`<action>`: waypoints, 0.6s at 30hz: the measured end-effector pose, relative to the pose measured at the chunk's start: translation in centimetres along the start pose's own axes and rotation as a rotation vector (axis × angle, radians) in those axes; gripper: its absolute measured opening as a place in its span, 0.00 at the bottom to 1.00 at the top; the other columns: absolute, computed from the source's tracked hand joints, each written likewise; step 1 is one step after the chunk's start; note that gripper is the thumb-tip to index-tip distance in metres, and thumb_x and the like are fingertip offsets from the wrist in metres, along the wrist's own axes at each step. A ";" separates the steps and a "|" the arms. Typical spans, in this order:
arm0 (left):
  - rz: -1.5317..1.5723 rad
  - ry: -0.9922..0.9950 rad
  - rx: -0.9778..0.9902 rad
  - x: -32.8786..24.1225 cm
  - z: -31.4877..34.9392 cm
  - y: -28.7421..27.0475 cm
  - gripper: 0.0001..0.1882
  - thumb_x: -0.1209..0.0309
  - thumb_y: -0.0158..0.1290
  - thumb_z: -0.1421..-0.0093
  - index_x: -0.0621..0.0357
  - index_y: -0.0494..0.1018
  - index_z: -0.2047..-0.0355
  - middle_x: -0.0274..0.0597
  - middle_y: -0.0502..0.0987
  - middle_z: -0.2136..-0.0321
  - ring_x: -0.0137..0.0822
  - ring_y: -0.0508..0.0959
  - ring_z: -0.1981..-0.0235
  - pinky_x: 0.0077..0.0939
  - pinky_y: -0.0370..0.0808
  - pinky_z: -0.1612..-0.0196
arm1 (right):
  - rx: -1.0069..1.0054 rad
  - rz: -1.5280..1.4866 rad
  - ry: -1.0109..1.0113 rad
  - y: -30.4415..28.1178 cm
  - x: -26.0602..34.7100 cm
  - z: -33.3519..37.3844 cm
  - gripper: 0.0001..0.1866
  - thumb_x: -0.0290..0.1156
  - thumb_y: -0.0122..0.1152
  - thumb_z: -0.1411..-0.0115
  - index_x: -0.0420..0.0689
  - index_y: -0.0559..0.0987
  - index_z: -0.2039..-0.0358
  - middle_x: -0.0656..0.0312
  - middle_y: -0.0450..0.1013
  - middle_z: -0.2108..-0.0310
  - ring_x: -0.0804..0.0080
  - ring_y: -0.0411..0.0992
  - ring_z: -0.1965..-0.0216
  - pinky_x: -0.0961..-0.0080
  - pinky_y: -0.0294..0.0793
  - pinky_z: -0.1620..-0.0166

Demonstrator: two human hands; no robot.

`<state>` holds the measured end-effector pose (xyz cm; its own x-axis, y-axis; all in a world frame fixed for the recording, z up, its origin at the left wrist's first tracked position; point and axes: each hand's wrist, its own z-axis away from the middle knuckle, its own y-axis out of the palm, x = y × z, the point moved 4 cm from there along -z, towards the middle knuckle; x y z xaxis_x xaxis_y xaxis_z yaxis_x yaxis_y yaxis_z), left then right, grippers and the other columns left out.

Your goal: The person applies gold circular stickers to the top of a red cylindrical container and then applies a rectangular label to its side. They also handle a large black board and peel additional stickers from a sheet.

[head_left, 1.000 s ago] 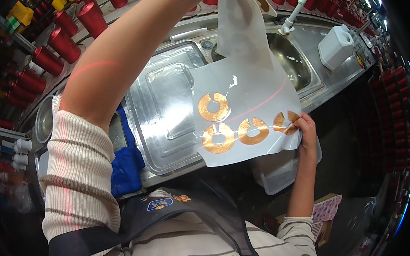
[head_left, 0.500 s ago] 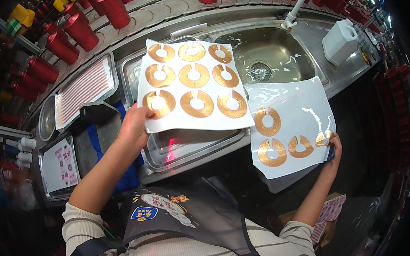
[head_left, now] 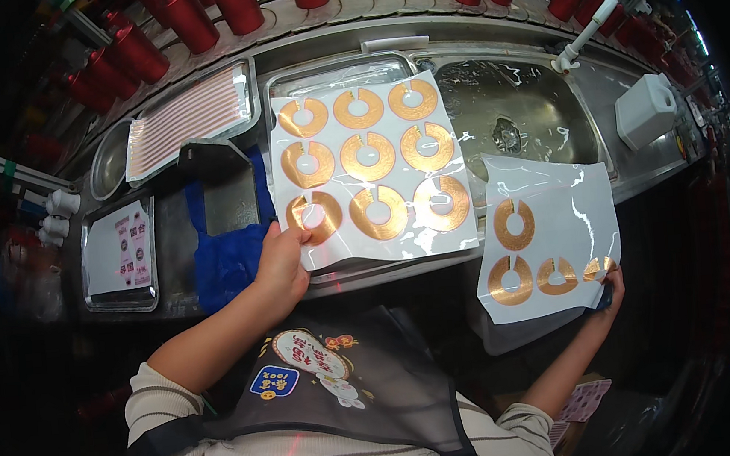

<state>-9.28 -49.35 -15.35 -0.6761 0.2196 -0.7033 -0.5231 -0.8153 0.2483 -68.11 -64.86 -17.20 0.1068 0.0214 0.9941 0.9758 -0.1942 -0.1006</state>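
My left hand [head_left: 287, 267] pinches the near left corner of a white sheet of gold ring stickers [head_left: 368, 174], its thumb on top. The rings are in rows, each with a small gap, and the sheet is over a steel tray [head_left: 340, 74]. At the right, my right hand [head_left: 614, 288] grips the near right corner of a glossy backing sheet [head_left: 557, 213]. Only a few gold rings remain in view on it, along its left and near edges. Something dark blue [head_left: 605, 298] shows beside the right fingers; its kind is unclear.
A steel sink [head_left: 509, 101] with a white tap [head_left: 586, 35] lies beyond the sheets, a white jug [head_left: 646, 111] to its right. Leftward are a tray of striped sheets [head_left: 189, 117], blue cloth [head_left: 229, 264] and a small tray [head_left: 100, 298]. Red bottles [head_left: 241, 10] line a conveyor behind.
The view has shifted. The left sheet no longer overlaps the right one; a narrow gap now parts them. Both hands keep their hold on the same corners.
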 end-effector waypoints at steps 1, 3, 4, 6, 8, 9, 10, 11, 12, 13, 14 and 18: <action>-0.012 0.015 0.027 -0.1 0.0 0.6 0.23 0.84 0.44 0.43 0.61 0.64 0.45 0.48 0.72 0.50 0.44 0.75 0.49 0.42 0.74 0.46 | 0.007 -0.014 0.011 -0.4 -0.3 -0.1 0.17 0.34 0.48 0.46 0.40 0.78 0.61 0.62 0.72 0.66 0.74 0.70 0.62 0.81 0.68 0.56; -0.012 0.031 0.059 0.3 -0.9 1.1 0.23 0.84 0.44 0.43 0.62 0.63 0.45 0.49 0.71 0.49 0.44 0.75 0.49 0.42 0.73 0.45 | 0.005 -0.092 0.076 -1.0 -1.0 -0.5 0.17 0.34 0.48 0.47 0.40 0.78 0.61 0.63 0.72 0.66 0.75 0.70 0.63 0.82 0.67 0.57; -0.015 0.037 0.075 0.4 -1.3 1.3 0.23 0.84 0.44 0.42 0.62 0.63 0.45 0.49 0.71 0.49 0.44 0.74 0.49 0.42 0.73 0.45 | -0.006 -0.155 0.129 -1.3 -1.5 -0.6 0.17 0.34 0.48 0.47 0.40 0.78 0.61 0.63 0.72 0.66 0.75 0.70 0.63 0.82 0.67 0.57; 0.001 0.007 0.052 0.1 -1.3 1.3 0.24 0.84 0.43 0.42 0.63 0.63 0.44 0.50 0.71 0.49 0.45 0.74 0.48 0.43 0.73 0.44 | 0.000 -0.232 0.179 -1.5 -1.7 -0.4 0.16 0.32 0.48 0.47 0.40 0.77 0.60 0.63 0.72 0.65 0.74 0.71 0.62 0.80 0.69 0.56; 0.003 0.011 0.026 -0.5 -0.9 1.4 0.24 0.85 0.43 0.42 0.63 0.62 0.44 0.51 0.71 0.49 0.46 0.74 0.48 0.44 0.73 0.44 | 0.025 -0.261 0.164 0.0 -0.2 0.3 0.16 0.28 0.47 0.46 0.39 0.77 0.59 0.61 0.74 0.63 0.71 0.74 0.61 0.76 0.73 0.55; -0.038 0.023 -0.006 -0.7 -0.7 0.9 0.24 0.85 0.43 0.42 0.64 0.61 0.44 0.53 0.71 0.49 0.47 0.74 0.48 0.44 0.73 0.44 | -0.016 -0.243 0.145 1.8 1.1 1.0 0.15 0.28 0.47 0.46 0.39 0.77 0.59 0.61 0.74 0.64 0.72 0.74 0.62 0.77 0.73 0.55; -0.047 0.035 0.009 -0.7 -0.7 0.7 0.25 0.84 0.44 0.43 0.63 0.61 0.43 0.52 0.71 0.49 0.46 0.74 0.48 0.44 0.73 0.44 | -0.034 -0.223 0.155 1.3 1.0 0.9 0.15 0.30 0.48 0.46 0.40 0.77 0.60 0.63 0.73 0.65 0.73 0.72 0.62 0.78 0.71 0.56; -0.055 0.048 0.023 -0.7 -0.8 0.6 0.26 0.84 0.45 0.43 0.63 0.62 0.43 0.51 0.71 0.50 0.45 0.74 0.49 0.44 0.73 0.45 | -0.051 -0.202 0.166 0.7 0.5 0.9 0.16 0.32 0.49 0.47 0.40 0.77 0.61 0.64 0.72 0.66 0.75 0.71 0.62 0.79 0.69 0.56; -0.061 0.069 0.029 -0.8 -0.8 0.5 0.27 0.83 0.45 0.44 0.62 0.62 0.42 0.50 0.71 0.51 0.45 0.74 0.50 0.43 0.73 0.45 | -0.058 -0.190 0.177 1.1 0.6 0.7 0.16 0.33 0.50 0.48 0.41 0.77 0.61 0.65 0.71 0.67 0.76 0.69 0.63 0.80 0.66 0.57; -0.072 0.072 0.020 -1.0 -0.7 0.5 0.27 0.84 0.45 0.45 0.63 0.62 0.42 0.50 0.71 0.50 0.44 0.74 0.49 0.42 0.72 0.45 | -0.078 -0.237 0.153 2.0 1.3 1.3 0.16 0.33 0.50 0.48 0.41 0.77 0.61 0.65 0.72 0.67 0.76 0.69 0.63 0.80 0.67 0.57; -0.103 0.087 0.027 -0.9 -1.1 0.4 0.27 0.84 0.45 0.45 0.63 0.62 0.42 0.50 0.71 0.50 0.44 0.74 0.48 0.42 0.72 0.45 | -0.068 -0.221 0.169 1.7 1.2 1.1 0.16 0.34 0.50 0.48 0.41 0.77 0.61 0.65 0.72 0.66 0.76 0.69 0.62 0.80 0.67 0.57; -0.201 0.138 0.101 -1.2 -1.9 -0.7 0.27 0.82 0.49 0.44 0.67 0.60 0.43 0.52 0.70 0.48 0.43 0.74 0.49 0.38 0.72 0.45 | -0.041 -0.208 0.169 0.8 0.9 1.3 0.17 0.32 0.49 0.47 0.39 0.77 0.59 0.63 0.73 0.64 0.74 0.71 0.61 0.81 0.69 0.56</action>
<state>-7.14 -50.07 -15.91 -0.4795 0.2909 -0.8279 -0.6937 -0.7035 0.1546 -67.00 -63.74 -16.45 -0.1320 -0.0987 0.9863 0.9644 -0.2428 0.1048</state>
